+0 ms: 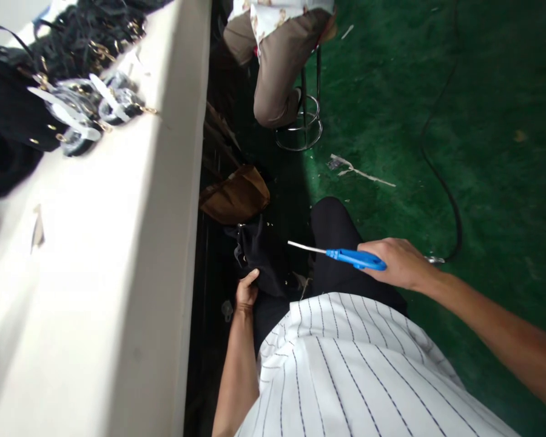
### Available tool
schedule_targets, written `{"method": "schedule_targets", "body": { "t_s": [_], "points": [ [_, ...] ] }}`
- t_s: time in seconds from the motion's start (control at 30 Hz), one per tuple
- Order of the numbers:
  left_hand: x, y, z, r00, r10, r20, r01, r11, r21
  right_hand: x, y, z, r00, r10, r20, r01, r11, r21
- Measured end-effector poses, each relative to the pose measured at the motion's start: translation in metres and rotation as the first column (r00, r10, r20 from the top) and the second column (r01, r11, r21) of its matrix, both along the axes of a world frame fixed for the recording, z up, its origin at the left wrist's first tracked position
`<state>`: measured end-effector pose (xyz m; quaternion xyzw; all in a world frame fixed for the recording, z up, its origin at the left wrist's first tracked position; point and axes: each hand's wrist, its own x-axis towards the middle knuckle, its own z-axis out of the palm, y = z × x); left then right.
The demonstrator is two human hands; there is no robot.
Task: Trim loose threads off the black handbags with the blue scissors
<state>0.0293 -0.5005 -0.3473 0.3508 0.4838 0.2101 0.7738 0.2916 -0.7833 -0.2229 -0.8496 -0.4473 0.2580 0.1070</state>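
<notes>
My right hand (394,261) is closed around the handle of a blue air blow gun (355,258). Its thin pale nozzle points left, over my lap. My left hand (247,291) grips a black fabric bag (266,258), with the thumb on top and the other fingers hidden underneath. The bag has small metal fittings and rests by my left thigh, beside the table. The nozzle tip is to the right of the bag, apart from it.
A white table (100,267) runs along the left, bearing black bags (9,103) and straps with metal clasps (86,103). Beneath its edge lies a brown bag (236,195). A dark hose (441,182) crosses the green floor. Ahead, a person (277,67) sits on a metal stool (307,124).
</notes>
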Motion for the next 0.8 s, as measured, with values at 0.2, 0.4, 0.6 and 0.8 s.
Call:
{"method": "schedule_targets", "body": {
  "t_s": [0.2, 0.4, 0.6, 0.8],
  "points": [
    [0.001, 0.021, 0.036, 0.980, -0.088, -0.180, 0.158, 0.892, 0.424, 0.016, 0.006, 0.004, 0.997, 0.077, -0.006, -0.077, 0.994, -0.077],
    [0.013, 0.020, 0.074, 0.939, -0.130, -0.319, 0.311, 0.720, 0.620, 0.017, 0.005, 0.003, 0.998, 0.037, 0.044, -0.037, 0.999, 0.008],
    [0.006, 0.013, 0.059, 0.961, 0.005, -0.277, 0.189, 0.719, 0.669, 0.009, 0.005, -0.001, 0.999, -0.008, 0.043, 0.006, 0.998, 0.055],
    [-0.018, 0.003, 0.057, 0.947, -0.080, -0.311, 0.304, 0.538, 0.786, 0.029, -0.001, -0.005, 1.000, -0.025, 0.008, 0.025, 1.000, -0.015]
  ]
}}
